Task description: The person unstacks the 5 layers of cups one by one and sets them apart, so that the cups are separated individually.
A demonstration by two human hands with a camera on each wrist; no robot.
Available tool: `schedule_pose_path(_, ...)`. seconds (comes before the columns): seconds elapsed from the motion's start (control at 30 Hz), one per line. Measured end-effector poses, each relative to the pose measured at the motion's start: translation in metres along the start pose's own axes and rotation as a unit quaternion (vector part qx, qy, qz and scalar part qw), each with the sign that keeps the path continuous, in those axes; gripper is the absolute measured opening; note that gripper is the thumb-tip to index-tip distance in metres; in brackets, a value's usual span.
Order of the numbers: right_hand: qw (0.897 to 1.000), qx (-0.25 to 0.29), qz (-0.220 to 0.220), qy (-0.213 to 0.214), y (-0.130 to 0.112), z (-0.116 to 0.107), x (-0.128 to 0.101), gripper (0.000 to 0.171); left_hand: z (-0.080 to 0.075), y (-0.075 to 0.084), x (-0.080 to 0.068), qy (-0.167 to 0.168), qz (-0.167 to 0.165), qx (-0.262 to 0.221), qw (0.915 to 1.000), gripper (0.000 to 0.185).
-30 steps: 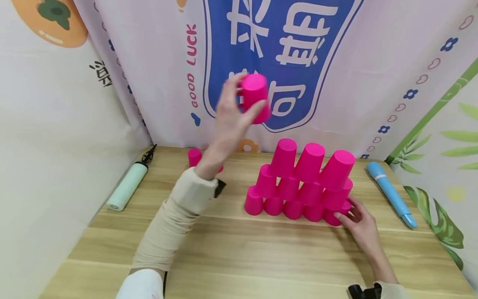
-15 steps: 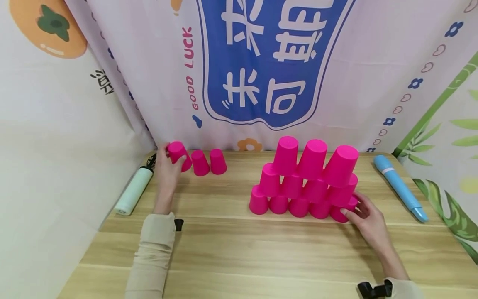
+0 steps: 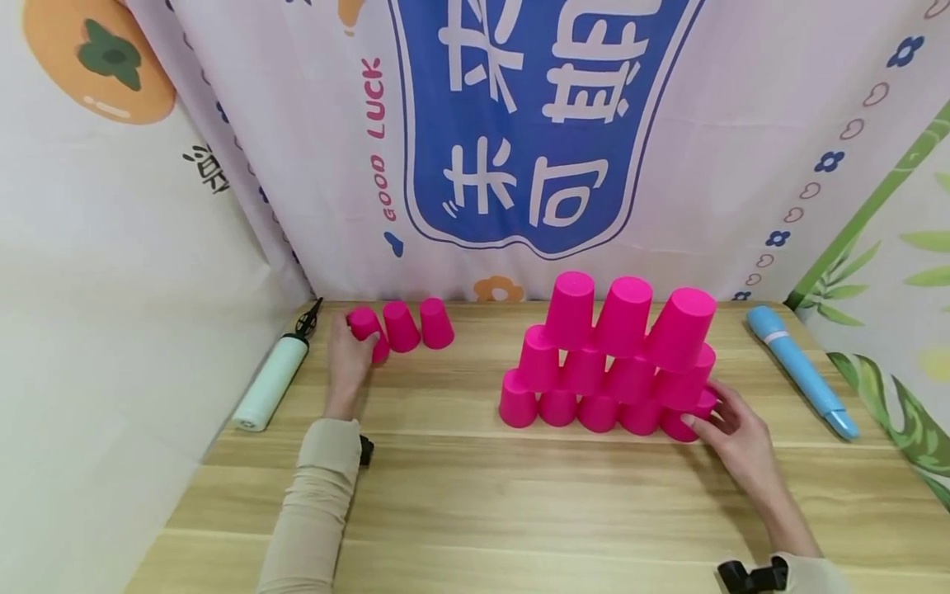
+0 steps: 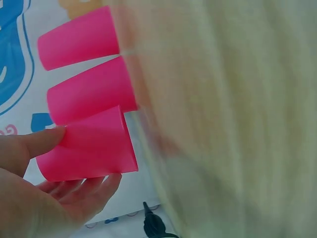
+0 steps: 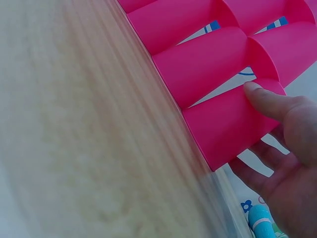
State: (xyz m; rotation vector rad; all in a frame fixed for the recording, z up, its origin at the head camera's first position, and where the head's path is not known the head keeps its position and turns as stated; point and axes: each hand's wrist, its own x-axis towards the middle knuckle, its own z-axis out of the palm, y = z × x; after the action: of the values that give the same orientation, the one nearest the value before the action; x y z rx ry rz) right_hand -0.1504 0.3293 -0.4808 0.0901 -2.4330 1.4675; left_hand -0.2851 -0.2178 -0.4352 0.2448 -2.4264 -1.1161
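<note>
Pink plastic cups, all upside down, form a three-tier stack (image 3: 597,371) on the right half of the table. At the back left, my left hand (image 3: 345,363) holds a pink cup (image 4: 94,146) between thumb and fingers. This cup is beside two more cups, a middle one (image 3: 402,327) and a right one (image 3: 436,323); whether its rim bears fully on the table is hard to tell. My right hand (image 3: 745,450) grips the bottom row's rightmost cup (image 5: 230,124), thumb on the near side and fingers around the outer side.
A mint-green hand pump (image 3: 273,379) with a black nozzle lies along the table's left edge. Near the right edge lies a blue cylindrical stick (image 3: 801,371). A printed cloth (image 3: 312,165) hangs right behind the wooden table (image 3: 475,511).
My left hand has come down from in front of the cloth with a cup, going left to the other two, then slightly lower and nearer. The right hand stays at the stack.
</note>
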Motion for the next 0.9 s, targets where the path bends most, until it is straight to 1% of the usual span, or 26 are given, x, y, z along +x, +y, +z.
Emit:
schedule_pose_path(0.1,1.000,-0.002,0.001,-0.003,0.000,-0.002,0.000,0.065,0.005,-0.003,0.000,0.002,0.005,-0.008,0.9999,0.053)
schedule_pose_path(0.37,1.000,-0.006,0.005,-0.014,0.001,-0.003,0.002,0.067,0.008,-0.008,0.000,-0.012,-0.007,-0.009,0.9999,0.055)
schedule_pose_path(0.57,0.999,-0.019,0.019,-0.019,-0.002,-0.004,0.003,0.069,0.009,-0.011,-0.001,-0.011,-0.024,-0.017,0.9995,0.059)
schedule_pose_path(0.63,0.999,-0.022,0.022,-0.020,-0.002,-0.004,0.003,0.069,0.006,-0.008,-0.005,-0.003,-0.015,-0.008,0.9998,0.062)
schedule_pose_path(0.7,0.999,-0.023,0.022,-0.020,-0.002,-0.003,0.003,0.069,0.002,0.002,-0.008,0.011,0.009,-0.006,0.9999,0.064)
schedule_pose_path(0.73,0.999,-0.022,0.020,-0.020,-0.001,-0.003,0.003,0.069,-0.001,0.011,-0.010,0.017,0.020,-0.002,0.9997,0.064)
schedule_pose_path(0.77,0.999,-0.019,0.018,-0.020,-0.001,-0.003,0.003,0.068,-0.005,0.023,-0.013,0.019,0.032,-0.007,0.9993,0.064)
schedule_pose_path(0.83,1.000,-0.013,0.012,-0.017,0.000,-0.003,0.003,0.067,-0.011,0.055,-0.017,0.018,0.062,-0.039,0.9971,0.062)
schedule_pose_path(0.9,1.000,-0.009,0.008,-0.013,0.002,-0.003,0.002,0.066,-0.016,0.095,-0.023,-0.006,0.083,-0.087,0.9927,0.061)
